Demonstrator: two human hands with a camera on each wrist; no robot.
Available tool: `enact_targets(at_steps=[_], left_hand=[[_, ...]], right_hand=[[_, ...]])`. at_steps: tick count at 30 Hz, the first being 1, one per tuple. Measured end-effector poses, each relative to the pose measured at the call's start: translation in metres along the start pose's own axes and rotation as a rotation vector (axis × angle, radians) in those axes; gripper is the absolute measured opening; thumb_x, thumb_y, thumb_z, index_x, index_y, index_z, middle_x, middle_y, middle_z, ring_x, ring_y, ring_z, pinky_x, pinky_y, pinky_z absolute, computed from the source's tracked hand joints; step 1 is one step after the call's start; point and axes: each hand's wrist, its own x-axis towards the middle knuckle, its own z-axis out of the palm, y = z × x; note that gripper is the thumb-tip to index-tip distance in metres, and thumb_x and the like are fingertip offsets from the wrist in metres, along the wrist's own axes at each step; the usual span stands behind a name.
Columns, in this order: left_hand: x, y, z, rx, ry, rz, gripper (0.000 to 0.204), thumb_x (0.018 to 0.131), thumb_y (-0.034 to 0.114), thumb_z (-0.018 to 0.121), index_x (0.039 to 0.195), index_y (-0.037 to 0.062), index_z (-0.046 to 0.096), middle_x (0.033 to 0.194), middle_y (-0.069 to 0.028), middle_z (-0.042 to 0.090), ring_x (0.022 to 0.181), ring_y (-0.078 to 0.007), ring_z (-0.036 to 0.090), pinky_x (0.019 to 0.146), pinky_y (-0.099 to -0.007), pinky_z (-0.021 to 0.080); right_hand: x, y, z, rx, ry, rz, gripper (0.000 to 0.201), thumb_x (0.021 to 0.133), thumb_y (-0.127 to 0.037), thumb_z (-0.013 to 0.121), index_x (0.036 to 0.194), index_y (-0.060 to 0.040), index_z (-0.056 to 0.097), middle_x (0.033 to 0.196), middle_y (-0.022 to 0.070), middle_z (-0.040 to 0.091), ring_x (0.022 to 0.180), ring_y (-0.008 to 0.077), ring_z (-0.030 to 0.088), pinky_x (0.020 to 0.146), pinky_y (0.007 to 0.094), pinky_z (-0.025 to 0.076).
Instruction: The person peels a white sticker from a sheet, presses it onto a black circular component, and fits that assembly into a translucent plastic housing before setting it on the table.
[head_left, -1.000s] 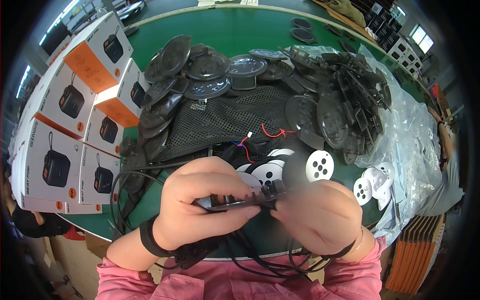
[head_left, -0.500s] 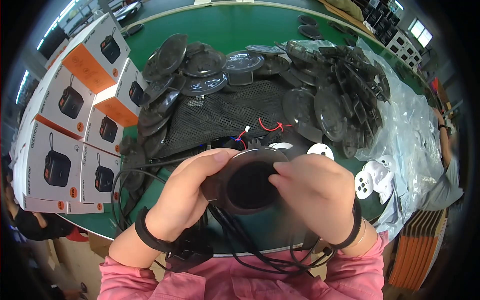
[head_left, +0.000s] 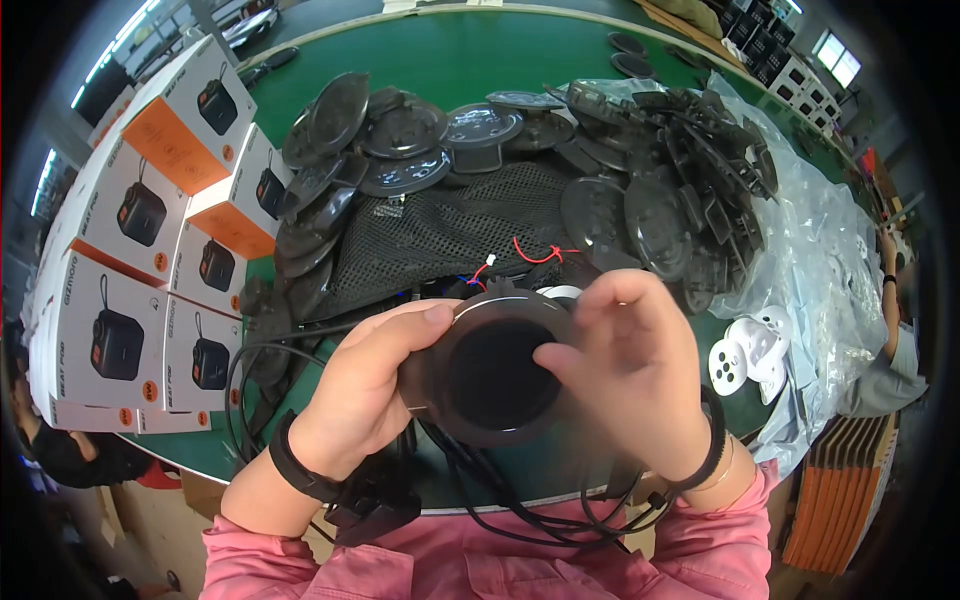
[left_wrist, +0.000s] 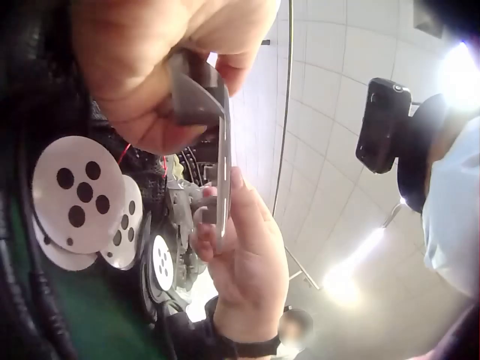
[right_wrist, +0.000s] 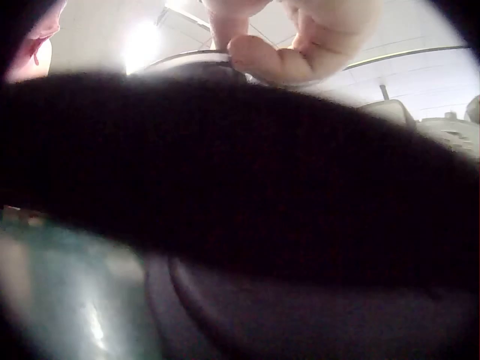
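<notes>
Boxes [head_left: 108,325] and dark covers [head_left: 590,215] crowd the green table [head_left: 450,60]. Above its near edge, the left hand [head_left: 372,385] grips a disc [head_left: 500,375] as before; the right hand [head_left: 645,375], previously pinching, has loosened, its thumb at the face, fingers lifted away.

White cartons [head_left: 110,335] stacked at the left edge of the green bench [head_left: 450,60]: fronts read "BEAT POD" plus brand "GIZMORO", last letter unsure. Round orange badge [head_left: 150,391], lower corner, shows a "W", digit unclear; print on orange carton side [head_left: 165,150] illegible.
</notes>
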Motion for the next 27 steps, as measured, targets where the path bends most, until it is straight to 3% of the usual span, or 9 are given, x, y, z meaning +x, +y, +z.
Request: enact_targets(at_steps=[3, 5, 6, 9, 15, 19, 21, 26, 27], left_hand=[[0.001, -0.001, 0.0, -0.051, -0.005, 0.028, 0.033, 0.088, 0.018, 0.042, 0.108, -0.0063, 0.049, 0.098, -0.0123, 0.058, 0.086, -0.0169, 0.059, 0.074, -0.0275, 0.048], [0.002, 0.002, 0.002, -0.041, -0.028, 0.072, 0.034, 0.089, 0.019, 0.04, 0.109, -0.0069, 0.048, 0.099, -0.0132, 0.058, 0.087, -0.0178, 0.058, 0.076, -0.028, 0.048], [0.002, 0.002, 0.001, -0.037, -0.033, 0.079, 0.034, 0.089, 0.019, 0.04, 0.109, -0.0069, 0.048, 0.099, -0.0132, 0.058, 0.087, -0.0178, 0.058, 0.076, -0.028, 0.048], [0.001, 0.003, -0.001, -0.064, -0.061, 0.075, 0.036, 0.089, 0.02, 0.039, 0.113, -0.0063, 0.046, 0.104, -0.0138, 0.056, 0.093, -0.0186, 0.057, 0.08, -0.0292, 0.046], [0.008, -0.006, -0.001, 0.01, -0.134, 0.244, 0.041, 0.091, 0.027, 0.031, 0.114, -0.0039, 0.045, 0.106, -0.0117, 0.054, 0.092, -0.0169, 0.054, 0.079, -0.0285, 0.043], [0.012, -0.024, -0.009, 0.385, -0.13, 0.262, 0.027, 0.087, 0.013, 0.038, 0.101, -0.0028, 0.055, 0.085, -0.0049, 0.057, 0.076, -0.0116, 0.052, 0.072, -0.0244, 0.042], [0.014, -0.031, -0.009, 0.44, -0.148, 0.241, 0.022, 0.086, 0.007, 0.042, 0.101, -0.0012, 0.056, 0.087, -0.0043, 0.057, 0.079, -0.0086, 0.052, 0.074, -0.0219, 0.042], [0.017, -0.042, -0.014, 0.606, -0.169, 0.364, 0.022, 0.084, 0.003, 0.043, 0.1, -0.002, 0.056, 0.089, -0.0046, 0.057, 0.081, -0.0087, 0.053, 0.074, -0.0215, 0.043], [0.016, -0.041, -0.013, 0.607, -0.17, 0.375, 0.022, 0.084, 0.003, 0.043, 0.1, -0.002, 0.056, 0.089, -0.0046, 0.057, 0.081, -0.0087, 0.053, 0.074, -0.0215, 0.043]], right_hand=[[0.003, 0.0, -0.001, 0.351, -0.134, 0.122, 0.032, 0.078, -0.005, 0.061, 0.106, -0.0009, 0.046, 0.074, -0.0014, 0.051, 0.055, 0.0022, 0.044, 0.046, 0.0193, 0.035], [0.008, -0.016, -0.006, 0.732, -0.161, 0.544, 0.031, 0.081, -0.004, 0.057, 0.11, -0.0006, 0.045, 0.079, -0.0012, 0.053, 0.062, 0.0019, 0.047, 0.051, 0.0178, 0.039], [0.01, -0.016, -0.009, 0.747, -0.199, 0.604, 0.035, 0.082, -0.002, 0.055, 0.114, 0.0001, 0.043, 0.086, 0.0011, 0.056, 0.068, 0.0036, 0.051, 0.057, 0.0172, 0.042], [0.014, -0.026, -0.013, 0.735, -0.399, 0.496, 0.036, 0.081, 0.0, 0.055, 0.115, 0.0009, 0.043, 0.09, 0.0027, 0.057, 0.072, 0.0052, 0.054, 0.058, 0.0178, 0.044], [0.018, -0.046, -0.041, 0.68, -0.187, 0.374, 0.04, 0.076, 0.006, 0.057, 0.113, 0.0019, 0.045, 0.09, 0.007, 0.059, 0.069, 0.0095, 0.058, 0.054, 0.0192, 0.048], [0.045, -0.082, -0.079, 0.421, -0.054, 0.224, 0.035, 0.077, -0.005, 0.06, 0.109, 0.0044, 0.049, 0.085, 0.0066, 0.061, 0.059, 0.0085, 0.058, 0.048, 0.0177, 0.047], [0.076, -0.09, -0.094, 0.291, -0.022, 0.144, 0.034, 0.079, -0.014, 0.059, 0.107, 0.0046, 0.051, 0.08, 0.0046, 0.06, 0.053, 0.0071, 0.056, 0.049, 0.0164, 0.046], [0.174, -0.066, -0.1, 0.353, 0.007, 0.257, 0.019, 0.079, -0.008, 0.059, 0.095, 0.0014, 0.054, 0.083, 0.0052, 0.056, 0.07, 0.0124, 0.055, 0.072, 0.0248, 0.051], [0.2, -0.046, -0.098, 0.399, -0.02, 0.368, 0.014, 0.08, -0.008, 0.057, 0.092, -0.001, 0.054, 0.088, 0.0062, 0.058, 0.073, 0.0118, 0.056, 0.065, 0.0226, 0.049]])
